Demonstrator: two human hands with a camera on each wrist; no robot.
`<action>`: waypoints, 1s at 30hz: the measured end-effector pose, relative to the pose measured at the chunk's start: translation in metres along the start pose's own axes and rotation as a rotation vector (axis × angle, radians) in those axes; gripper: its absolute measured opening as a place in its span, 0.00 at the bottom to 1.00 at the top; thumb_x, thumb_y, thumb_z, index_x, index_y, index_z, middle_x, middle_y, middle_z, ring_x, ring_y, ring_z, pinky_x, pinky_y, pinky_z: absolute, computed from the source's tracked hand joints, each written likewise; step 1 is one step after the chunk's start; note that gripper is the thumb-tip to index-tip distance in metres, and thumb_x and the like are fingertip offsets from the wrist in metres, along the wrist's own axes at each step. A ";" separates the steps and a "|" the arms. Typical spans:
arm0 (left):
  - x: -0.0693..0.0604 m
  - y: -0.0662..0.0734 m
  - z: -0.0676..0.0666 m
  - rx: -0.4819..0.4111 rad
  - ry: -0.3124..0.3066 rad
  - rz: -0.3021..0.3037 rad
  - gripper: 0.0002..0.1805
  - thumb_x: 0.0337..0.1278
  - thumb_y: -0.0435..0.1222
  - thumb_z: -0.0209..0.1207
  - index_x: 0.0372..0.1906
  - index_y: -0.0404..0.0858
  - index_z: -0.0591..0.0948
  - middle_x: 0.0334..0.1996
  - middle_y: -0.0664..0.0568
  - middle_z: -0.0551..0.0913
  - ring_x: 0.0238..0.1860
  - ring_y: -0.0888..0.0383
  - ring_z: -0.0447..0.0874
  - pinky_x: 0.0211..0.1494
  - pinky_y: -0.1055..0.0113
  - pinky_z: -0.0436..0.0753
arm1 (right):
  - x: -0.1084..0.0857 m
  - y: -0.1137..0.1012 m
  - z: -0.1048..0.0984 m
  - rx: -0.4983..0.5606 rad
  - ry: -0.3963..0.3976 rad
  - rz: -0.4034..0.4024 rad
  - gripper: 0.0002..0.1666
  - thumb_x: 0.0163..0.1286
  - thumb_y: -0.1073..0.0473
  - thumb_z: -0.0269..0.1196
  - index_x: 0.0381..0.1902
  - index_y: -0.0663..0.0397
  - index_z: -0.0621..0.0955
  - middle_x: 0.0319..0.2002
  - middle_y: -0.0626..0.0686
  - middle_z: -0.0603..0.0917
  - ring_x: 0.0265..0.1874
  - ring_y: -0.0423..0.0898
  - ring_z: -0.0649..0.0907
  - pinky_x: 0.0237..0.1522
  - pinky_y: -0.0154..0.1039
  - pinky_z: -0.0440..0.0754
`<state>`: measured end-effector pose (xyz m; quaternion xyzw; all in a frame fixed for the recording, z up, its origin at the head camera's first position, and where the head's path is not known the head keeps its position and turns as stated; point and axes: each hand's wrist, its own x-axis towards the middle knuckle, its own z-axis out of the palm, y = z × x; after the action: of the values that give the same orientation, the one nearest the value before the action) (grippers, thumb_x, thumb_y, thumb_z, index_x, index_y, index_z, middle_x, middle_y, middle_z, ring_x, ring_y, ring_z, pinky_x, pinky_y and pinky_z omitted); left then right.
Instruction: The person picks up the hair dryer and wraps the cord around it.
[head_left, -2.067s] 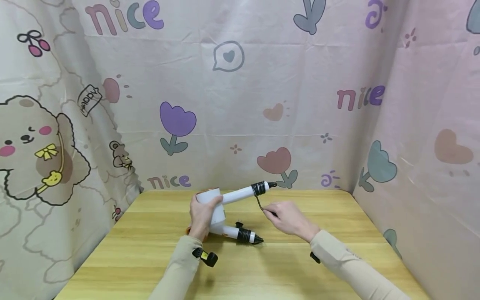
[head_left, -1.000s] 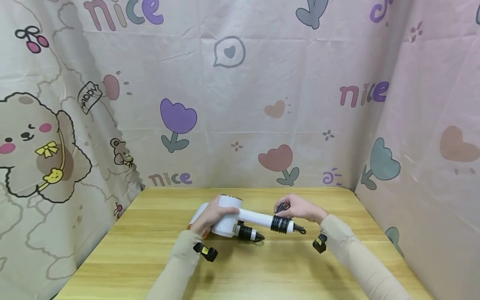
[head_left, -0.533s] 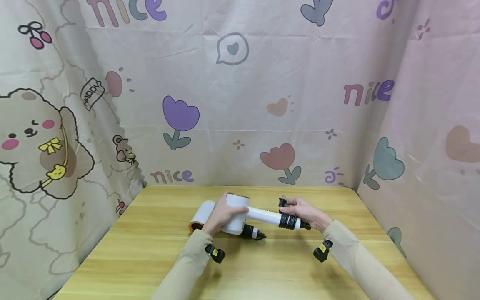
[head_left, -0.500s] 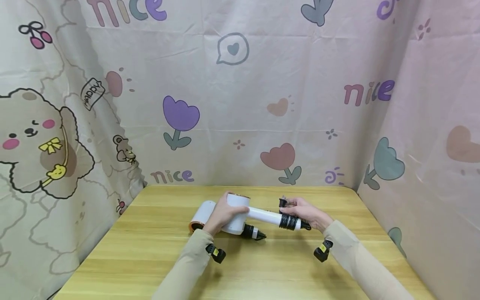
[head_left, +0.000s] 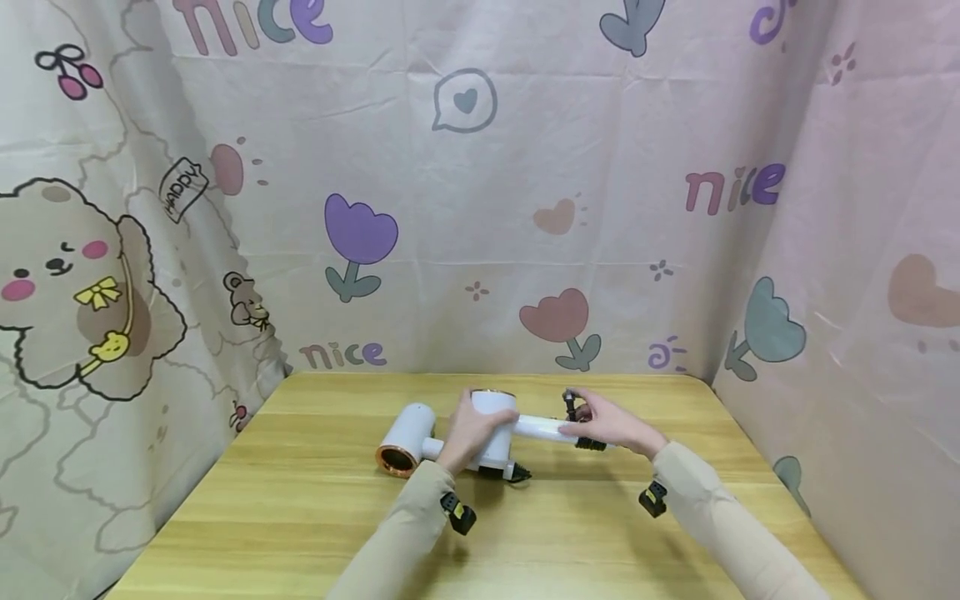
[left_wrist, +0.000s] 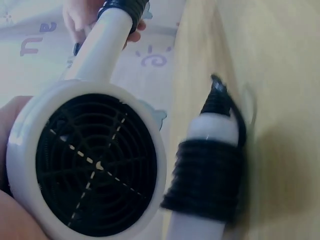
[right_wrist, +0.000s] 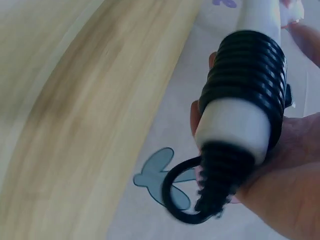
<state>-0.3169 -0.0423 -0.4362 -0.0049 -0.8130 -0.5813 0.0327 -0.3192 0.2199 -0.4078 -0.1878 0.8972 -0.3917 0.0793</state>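
Note:
A white hair dryer (head_left: 493, 433) with a black cord wound round its handle is held above the table. My left hand (head_left: 471, 429) grips its barrel; the round black grille (left_wrist: 97, 165) shows in the left wrist view. My right hand (head_left: 615, 421) holds the handle, fingers behind the wound cord (right_wrist: 245, 70). The black plug (head_left: 570, 404) stands up beside that hand's fingers. A second white hair dryer (head_left: 411, 425) with a copper-coloured rim lies on the table, partly hidden behind the left hand and held dryer. Its own handle carries a wound black cord (left_wrist: 205, 180).
The wooden table (head_left: 300, 517) spreads around both dryers. A printed curtain (head_left: 480, 208) hangs behind the table and along both sides. Small black cameras (head_left: 459, 512) are strapped at both wrists.
The right hand first pulled the loose cord, then wound it; now it has moved onto the handle. The held dryer swung down level and shifted right, uncovering more of the lying dryer.

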 end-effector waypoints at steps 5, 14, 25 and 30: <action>0.002 0.000 0.015 -0.040 -0.033 -0.036 0.59 0.33 0.56 0.75 0.70 0.36 0.58 0.47 0.39 0.77 0.36 0.50 0.81 0.33 0.60 0.85 | -0.004 0.008 0.003 -0.159 0.077 -0.084 0.57 0.45 0.44 0.79 0.67 0.60 0.65 0.38 0.56 0.83 0.33 0.44 0.81 0.34 0.37 0.82; 0.004 -0.001 0.031 -0.158 -0.053 -0.014 0.48 0.44 0.62 0.68 0.68 0.44 0.63 0.46 0.40 0.80 0.36 0.51 0.84 0.34 0.60 0.86 | -0.011 0.028 0.006 0.005 0.211 0.033 0.46 0.48 0.49 0.78 0.62 0.54 0.71 0.35 0.56 0.84 0.30 0.45 0.81 0.29 0.38 0.82; 0.005 -0.003 0.078 0.305 0.106 0.239 0.40 0.58 0.40 0.64 0.73 0.37 0.61 0.61 0.32 0.68 0.49 0.42 0.78 0.46 0.50 0.82 | -0.014 0.047 0.029 -0.082 0.410 0.136 0.30 0.58 0.46 0.72 0.53 0.52 0.75 0.39 0.56 0.84 0.31 0.46 0.80 0.30 0.38 0.76; 0.013 -0.011 0.086 0.367 0.048 0.243 0.37 0.61 0.34 0.61 0.73 0.35 0.61 0.61 0.27 0.67 0.49 0.38 0.79 0.51 0.47 0.83 | -0.016 0.051 0.045 -0.048 0.419 0.198 0.29 0.61 0.48 0.70 0.52 0.56 0.73 0.35 0.56 0.83 0.28 0.46 0.79 0.27 0.37 0.75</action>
<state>-0.3341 0.0347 -0.4733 -0.0828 -0.8975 -0.4155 0.1222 -0.3056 0.2274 -0.4758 -0.0155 0.9172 -0.3909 -0.0753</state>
